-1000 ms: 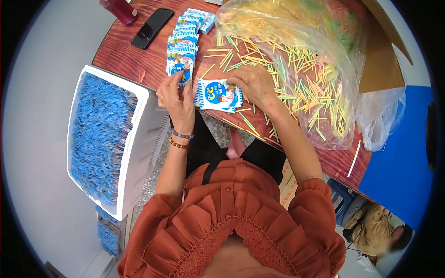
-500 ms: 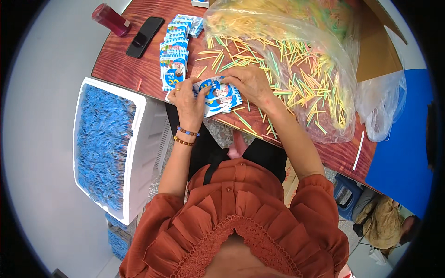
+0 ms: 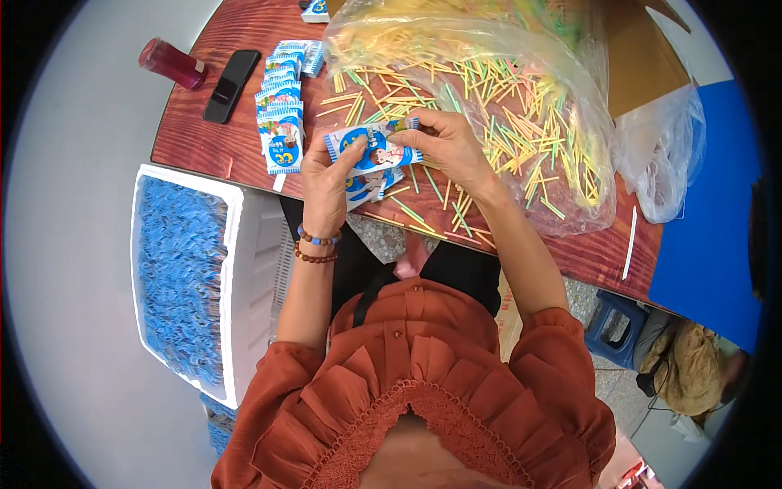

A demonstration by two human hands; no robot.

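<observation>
Between both hands, near the table's front edge, I hold a small blue-and-white printed packet (image 3: 376,153) stretched out flat. My left hand (image 3: 326,183) grips its left end, thumb on top. At its right end my right hand (image 3: 454,153) pinches it between thumb and fingers. Below it more packets of the same kind (image 3: 376,184) show beside my left hand; how they are supported is hidden. An overlapping row of such packets (image 3: 281,126) lies left of my hands. Short yellow, green and pink straws (image 3: 521,143) are scattered to the right.
A large clear plastic bag (image 3: 407,37) of straws spreads across the red wood-grain table (image 3: 183,122). A black phone (image 3: 232,85) and a red bottle (image 3: 171,63) lie far left. A white foam box (image 3: 236,285) full of blue packets stands left. A cardboard box (image 3: 643,57) stands far right.
One packet is now held apart from the bunch, above the others and turned more level. My right thumb and fingers have shifted to its right end. The whole view has shifted slightly.
</observation>
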